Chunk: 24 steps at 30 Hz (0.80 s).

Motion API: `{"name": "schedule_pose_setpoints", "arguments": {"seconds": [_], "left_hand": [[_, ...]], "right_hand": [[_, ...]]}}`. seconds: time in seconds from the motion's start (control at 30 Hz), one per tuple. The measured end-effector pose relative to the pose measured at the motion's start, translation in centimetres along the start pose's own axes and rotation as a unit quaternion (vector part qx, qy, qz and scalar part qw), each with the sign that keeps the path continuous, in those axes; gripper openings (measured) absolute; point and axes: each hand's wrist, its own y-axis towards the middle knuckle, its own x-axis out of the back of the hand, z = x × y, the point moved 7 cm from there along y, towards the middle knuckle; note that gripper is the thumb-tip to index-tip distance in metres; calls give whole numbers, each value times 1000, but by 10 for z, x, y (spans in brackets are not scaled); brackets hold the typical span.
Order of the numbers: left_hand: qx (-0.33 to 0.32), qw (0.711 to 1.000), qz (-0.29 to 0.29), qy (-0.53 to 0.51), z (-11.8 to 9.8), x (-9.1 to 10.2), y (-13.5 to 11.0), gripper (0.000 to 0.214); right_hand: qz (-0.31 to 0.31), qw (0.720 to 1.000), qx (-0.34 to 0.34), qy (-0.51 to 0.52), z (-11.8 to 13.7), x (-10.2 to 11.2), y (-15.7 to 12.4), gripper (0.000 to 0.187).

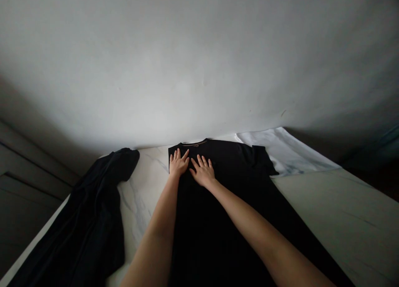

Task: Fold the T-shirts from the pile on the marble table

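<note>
A black T-shirt [224,220] lies spread on the table, its collar toward the wall and one short sleeve sticking out to the right. On its left side no sleeve shows, and that edge runs straight. My left hand [178,164] rests flat on the shirt near its upper left edge, just below the collar, fingers apart. Beside it, my right hand [202,171] presses flat on the upper chest of the shirt with its fingers spread. Neither hand grips the cloth.
A dark garment [93,212] lies crumpled along the left side of the marble-patterned table [140,195]. At the back right is a white cloth [286,149], partly beneath the black sleeve. A pale wall [187,70] stands right behind the table.
</note>
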Motion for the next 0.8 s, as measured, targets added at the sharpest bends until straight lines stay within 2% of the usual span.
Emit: {"name": "schedule_pose_setpoints", "arguments": {"seconds": [0.13, 0.2, 0.27, 0.33, 0.4, 0.47, 0.57, 0.63, 0.73, 0.8], "left_hand": [[24, 999, -10, -21, 2, 1, 0, 66], [35, 999, -8, -23, 4, 0, 1, 67], [35, 999, -4, -11, 5, -2, 2, 65], [27, 1000, -6, 0, 4, -2, 2, 63], [20, 1000, -8, 5, 4, -3, 3, 63], [20, 1000, -9, 1, 4, -4, 3, 63], [28, 999, -9, -13, 6, -4, 3, 65], [32, 999, -8, -21, 5, -4, 3, 65], [35, 999, -7, -33, 2, 1, 0, 65], [36, 998, -21, -45, -2, 9, -6, 63]], "right_hand": [[10, 996, -89, -13, -21, 6, -5, 73], [14, 991, -127, -25, -24, 11, -2, 73], [5, 994, -104, -29, -15, 15, 5, 67], [0, 999, -44, -19, 2, 15, 13, 60], [12, 1000, 3, -5, 13, 9, 16, 57], [19, 1000, 25, -2, 14, 2, 15, 58], [8, 999, 36, -11, 1, -1, 7, 60], [11, 1000, 20, -17, -14, 3, -1, 60], [4, 999, -37, -34, -31, 18, -18, 60], [-24, 999, -28, -35, -26, 34, -34, 54]]}}
